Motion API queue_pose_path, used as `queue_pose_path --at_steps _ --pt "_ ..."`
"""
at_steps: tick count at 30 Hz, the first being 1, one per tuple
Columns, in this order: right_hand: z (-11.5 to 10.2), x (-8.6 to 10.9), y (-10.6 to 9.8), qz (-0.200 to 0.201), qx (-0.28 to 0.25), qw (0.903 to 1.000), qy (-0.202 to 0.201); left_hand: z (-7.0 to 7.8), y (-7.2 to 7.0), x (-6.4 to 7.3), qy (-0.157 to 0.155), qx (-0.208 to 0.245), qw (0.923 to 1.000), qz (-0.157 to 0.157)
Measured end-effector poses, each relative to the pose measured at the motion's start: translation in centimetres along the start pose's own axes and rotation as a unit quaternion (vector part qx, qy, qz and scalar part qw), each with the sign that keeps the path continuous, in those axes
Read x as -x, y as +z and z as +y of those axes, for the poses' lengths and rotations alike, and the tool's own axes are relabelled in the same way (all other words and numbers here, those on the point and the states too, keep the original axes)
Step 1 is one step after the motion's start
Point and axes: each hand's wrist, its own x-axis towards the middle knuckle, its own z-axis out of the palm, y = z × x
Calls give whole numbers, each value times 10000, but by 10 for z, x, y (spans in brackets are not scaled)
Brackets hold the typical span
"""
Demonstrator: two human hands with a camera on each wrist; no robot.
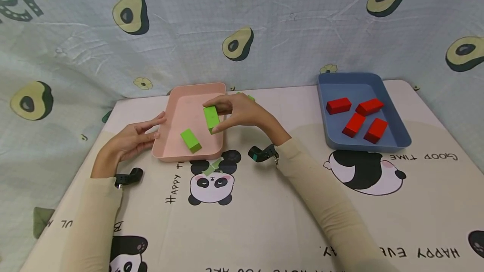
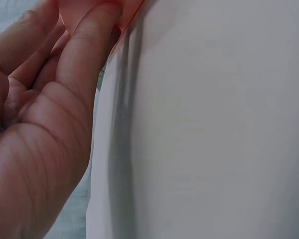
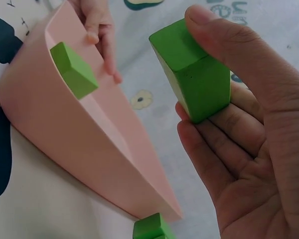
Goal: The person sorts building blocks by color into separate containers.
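My left hand [image 1: 132,141] grips the left rim of a pink tray [image 1: 177,114]; in the left wrist view its fingers [image 2: 84,55] meet the tray's edge. Over the tray's right side, my right hand [image 1: 242,110] pinches a green block [image 1: 211,119] between thumb and fingers. The right wrist view shows this block [image 3: 194,74] held above the tray, clear of its wall. Another green block [image 1: 190,140] lies inside the tray near its front. More green [image 1: 250,97] shows behind my right hand, mostly hidden; the right wrist view has a green block [image 3: 152,226] just outside the tray.
A blue tray [image 1: 393,114] stands at the back right, holding several red blocks [image 1: 354,124]. A printed cloth [image 1: 283,213] with pandas and lettering covers the table. Behind its back edge hangs an avocado-patterned curtain [image 1: 189,49].
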Motion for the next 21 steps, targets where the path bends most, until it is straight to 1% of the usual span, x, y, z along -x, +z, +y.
queue_pose_path --at_steps 8,13,16,19,21 --pt "1 -5 5 -68 66 9999 -45 -1 -2 1 82 101 9999 -77" --pt "2 -8 7 -93 35 9999 -21 0 -4 2 44 1 10000 -66" --pt "2 -10 8 -129 -62 9999 5 4 -4 2 -9 -452 9990 27" --pt "2 -12 9 -153 -98 9998 23 10 -2 1 -61 -1060 9942 174" --pt "1 -13 10 -144 -96 9998 14 14 0 1 -96 -1296 9912 262"
